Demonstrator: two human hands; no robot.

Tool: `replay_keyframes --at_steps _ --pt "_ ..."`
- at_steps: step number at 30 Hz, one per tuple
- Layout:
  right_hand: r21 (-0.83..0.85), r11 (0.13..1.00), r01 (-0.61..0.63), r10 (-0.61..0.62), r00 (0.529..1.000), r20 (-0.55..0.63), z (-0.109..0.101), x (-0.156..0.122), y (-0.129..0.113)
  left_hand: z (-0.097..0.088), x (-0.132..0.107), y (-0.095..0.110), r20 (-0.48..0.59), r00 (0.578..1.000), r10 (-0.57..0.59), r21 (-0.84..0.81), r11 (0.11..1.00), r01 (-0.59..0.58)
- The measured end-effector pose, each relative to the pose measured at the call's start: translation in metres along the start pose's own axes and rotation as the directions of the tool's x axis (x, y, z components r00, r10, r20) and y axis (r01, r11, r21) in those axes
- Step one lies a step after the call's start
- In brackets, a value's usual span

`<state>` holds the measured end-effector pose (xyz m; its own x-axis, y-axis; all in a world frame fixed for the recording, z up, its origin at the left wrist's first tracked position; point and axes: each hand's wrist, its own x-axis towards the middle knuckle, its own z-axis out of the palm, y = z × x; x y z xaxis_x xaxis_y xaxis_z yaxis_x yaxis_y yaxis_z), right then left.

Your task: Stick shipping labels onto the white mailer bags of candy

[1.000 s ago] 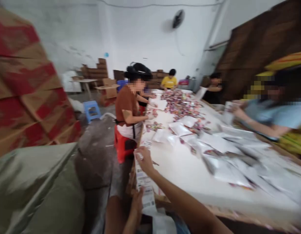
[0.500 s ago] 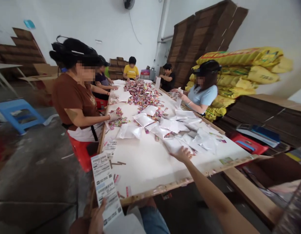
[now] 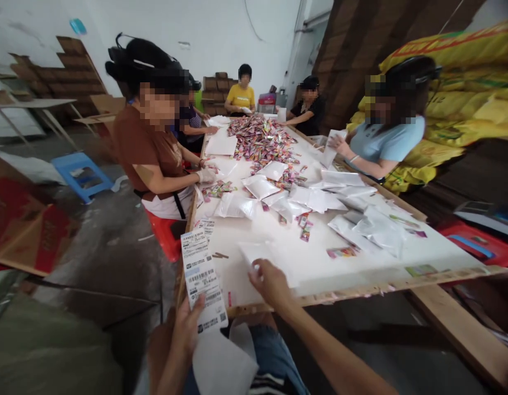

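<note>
Left hand (image 3: 187, 328): closed on the lower end of one strip of barcode labels (image 3: 202, 280). The strip stands upright off the near left corner of the table (image 3: 278, 285); four printed labels are countable on it. A second, shorter label strip (image 3: 205, 226) lies flat on the table just beyond.

Right hand (image 3: 270, 282): resting on the near edge of the table, fingers curled onto one flat clear bag (image 3: 258, 253). Whether the fingers pinch the bag or only press on it cannot be told.

Table contents: flat white pouches (image 3: 315, 200) lie spread across the middle, overlapping; an exact count cannot be made. One large heap of coloured sachets (image 3: 260, 140) occupies the far end, with loose sachets scattered toward the middle. The pouch contents cannot be made out.

Persons at the table: five are visible. On the left side, a person in a brown shirt (image 3: 149, 151) sits nearest, with a second person partly hidden behind. At the far end, one in a yellow shirt (image 3: 240, 94). On the right side, one in a dark top (image 3: 307, 109) and one in a light blue shirt (image 3: 385, 145).

Surroundings: one blue stool (image 3: 82, 174) stands on the floor to the left. Yellow sacks (image 3: 463, 99) are stacked to the right.
</note>
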<state>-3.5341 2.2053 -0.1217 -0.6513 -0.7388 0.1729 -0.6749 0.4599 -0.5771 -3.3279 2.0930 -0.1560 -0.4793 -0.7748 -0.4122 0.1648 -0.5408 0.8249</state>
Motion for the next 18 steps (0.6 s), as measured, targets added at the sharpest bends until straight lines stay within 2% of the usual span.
replay_keyframes --at_steps 2,3,5,7,9,11,12,13,15,16,18 --pt "0.27 0.963 0.015 -0.056 0.988 0.145 0.021 -0.014 -0.028 0.009 -0.008 0.007 0.059 0.997 0.045 0.023 0.999 -0.046" --pt "0.4 0.915 0.045 -0.12 0.979 0.165 0.025 -0.018 -0.038 0.012 -0.011 0.009 0.097 0.993 0.067 0.059 0.996 -0.073" --pt "0.549 0.815 0.186 -0.287 0.952 0.103 0.022 -0.023 -0.05 0.015 -0.018 0.011 0.163 0.982 0.095 0.162 0.979 -0.121" --pt "0.536 0.769 0.35 -0.422 0.906 0.015 0.017 -0.026 -0.054 0.014 -0.023 0.011 0.207 0.975 0.076 0.188 0.975 -0.116" --pt "0.449 0.77 0.454 -0.5 0.866 -0.017 0.017 -0.032 -0.053 0.013 -0.026 0.011 0.219 0.975 -0.021 0.024 1.0 0.017" --pt "0.383 0.753 0.534 -0.58 0.815 0.004 0.019 -0.04 -0.052 0.016 -0.025 0.013 0.246 0.955 -0.164 -0.184 0.96 0.212" --pt "0.361 0.734 0.575 -0.621 0.784 0.015 0.019 -0.044 -0.053 0.019 -0.023 0.013 0.248 0.944 -0.217 -0.239 0.931 0.277" --pt "0.347 0.714 0.608 -0.651 0.759 0.011 0.015 -0.047 -0.055 0.021 -0.019 0.014 0.227 0.942 -0.248 -0.255 0.918 0.303" --pt "0.369 0.688 0.625 -0.664 0.747 -0.028 -0.003 -0.048 -0.06 0.024 -0.005 0.012 0.088 0.975 -0.206 -0.265 0.938 0.222" --pt "0.412 0.682 0.604 -0.644 0.763 -0.051 -0.017 -0.044 -0.061 0.023 0.003 0.011 -0.007 0.987 -0.158 -0.279 0.949 0.15" --pt "0.538 0.665 0.519 -0.547 0.828 -0.122 -0.047 -0.026 -0.056 0.017 0.019 0.008 -0.159 0.983 -0.087 -0.314 0.949 0.033"
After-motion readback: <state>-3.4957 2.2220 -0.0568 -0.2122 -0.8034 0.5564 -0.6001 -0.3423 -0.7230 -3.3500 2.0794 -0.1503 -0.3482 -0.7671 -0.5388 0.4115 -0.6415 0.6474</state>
